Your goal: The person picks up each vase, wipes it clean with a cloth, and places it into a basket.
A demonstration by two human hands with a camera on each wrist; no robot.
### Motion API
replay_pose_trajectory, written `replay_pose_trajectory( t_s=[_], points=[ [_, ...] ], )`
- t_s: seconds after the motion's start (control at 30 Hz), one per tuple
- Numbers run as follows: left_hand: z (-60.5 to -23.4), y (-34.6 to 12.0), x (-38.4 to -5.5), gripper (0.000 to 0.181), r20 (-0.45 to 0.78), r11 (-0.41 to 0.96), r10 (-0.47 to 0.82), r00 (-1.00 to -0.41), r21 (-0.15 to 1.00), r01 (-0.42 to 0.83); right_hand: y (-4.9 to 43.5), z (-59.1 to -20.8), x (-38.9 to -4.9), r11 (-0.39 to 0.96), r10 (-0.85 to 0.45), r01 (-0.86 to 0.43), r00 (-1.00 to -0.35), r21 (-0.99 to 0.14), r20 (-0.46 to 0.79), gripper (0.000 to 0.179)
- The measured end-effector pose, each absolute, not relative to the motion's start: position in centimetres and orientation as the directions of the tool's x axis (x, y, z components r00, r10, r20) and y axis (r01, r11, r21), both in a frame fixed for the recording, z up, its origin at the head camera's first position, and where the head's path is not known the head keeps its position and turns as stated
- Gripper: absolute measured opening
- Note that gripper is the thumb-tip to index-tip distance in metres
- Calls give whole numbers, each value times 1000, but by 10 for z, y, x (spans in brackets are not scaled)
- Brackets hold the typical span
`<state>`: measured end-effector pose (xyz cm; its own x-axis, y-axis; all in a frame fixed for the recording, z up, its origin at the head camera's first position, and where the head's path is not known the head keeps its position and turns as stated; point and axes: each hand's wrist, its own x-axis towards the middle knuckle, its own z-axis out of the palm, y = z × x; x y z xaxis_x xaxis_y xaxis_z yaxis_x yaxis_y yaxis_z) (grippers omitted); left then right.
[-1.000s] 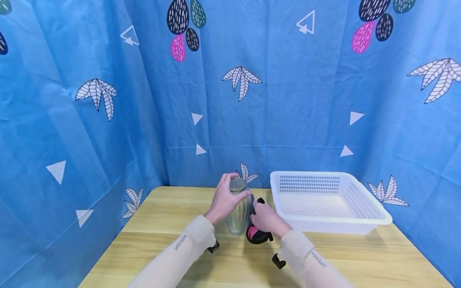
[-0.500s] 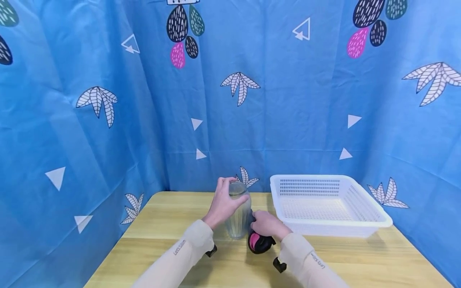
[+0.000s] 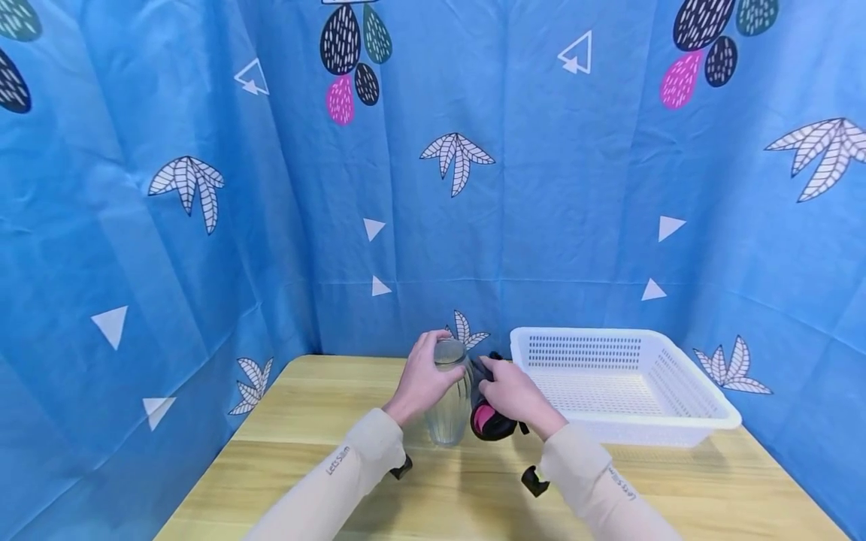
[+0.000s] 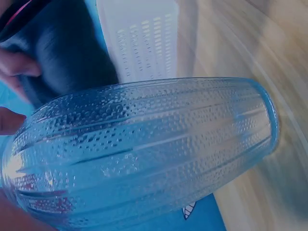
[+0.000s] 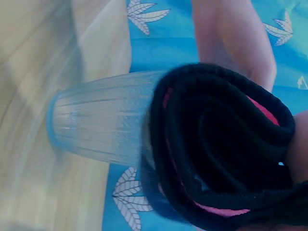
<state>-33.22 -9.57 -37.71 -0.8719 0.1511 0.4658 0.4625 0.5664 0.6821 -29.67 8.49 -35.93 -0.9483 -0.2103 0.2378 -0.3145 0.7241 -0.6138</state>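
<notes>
A clear ribbed glass vase stands upright on the table. My left hand grips it around the top, thumb on the right side and fingers behind the rim. The left wrist view shows the dimpled glass vase close up. Right beside it, my right hand holds a rolled dark fabric wrap with pink lining. Its spiral end fills much of the right wrist view, where the rolled wrap overlaps the vase's upper part.
A white perforated plastic basket stands at the right of the wooden table. A blue patterned curtain hangs behind and along both sides. A small black device sits under the right wrist.
My right hand has first dipped slightly, then risen and shifted right with the rolled wrap. The left hand keeps its grip on the vase, which stays in place.
</notes>
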Motion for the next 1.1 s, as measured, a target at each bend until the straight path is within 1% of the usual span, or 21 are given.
replay_pose_trajectory(
  t_s=[0.1, 0.17, 0.23, 0.37, 0.5, 0.6, 0.77, 0.87, 0.9, 1.0, 1.1],
  points=[
    [-378, -95, -333, 62, 463, 560, 152, -873, 688, 462, 85, -355, -297, 690, -165, -304, -950, -657, 266, 56],
    [-378, -94, -333, 62, 465, 553, 154, -872, 691, 466, 85, -355, -297, 671, -154, -295, -953, -680, 261, 58],
    [-379, -94, -334, 62, 469, 543, 154, -870, 695, 471, 83, -358, -297, 686, -178, -301, -952, -662, 248, 59],
    [-380, -93, -335, 61, 486, 525, 153, -860, 697, 488, 80, -372, -300, 755, -249, -329, -944, -568, 217, 59],
    [-382, -94, -335, 59, 497, 512, 157, -853, 698, 501, 78, -389, -304, 798, -281, -306, -951, -520, 129, 58],
    [-384, -94, -334, 58, 495, 509, 157, -854, 701, 500, 77, -403, -305, 806, -309, -287, -950, -517, 45, 56],
    [-387, -94, -334, 63, 502, 527, 147, -852, 690, 497, 76, -420, -307, 805, -392, -344, -920, -484, 1, 41],
    [-389, -94, -334, 63, 504, 538, 141, -852, 684, 493, 77, -424, -306, 803, -401, -350, -916, -482, -4, 38],
    [-390, -94, -334, 62, 504, 539, 138, -853, 684, 492, 77, -423, -305, 800, -394, -345, -919, -491, 2, 36],
    [-390, -93, -334, 62, 499, 538, 129, -857, 691, 483, 79, -417, -304, 786, -366, -326, -930, -525, 30, 42],
    [-388, -94, -333, 63, 501, 547, 127, -856, 684, 482, 82, -408, -304, 767, -340, -314, -938, -560, 59, 38]
  ],
)
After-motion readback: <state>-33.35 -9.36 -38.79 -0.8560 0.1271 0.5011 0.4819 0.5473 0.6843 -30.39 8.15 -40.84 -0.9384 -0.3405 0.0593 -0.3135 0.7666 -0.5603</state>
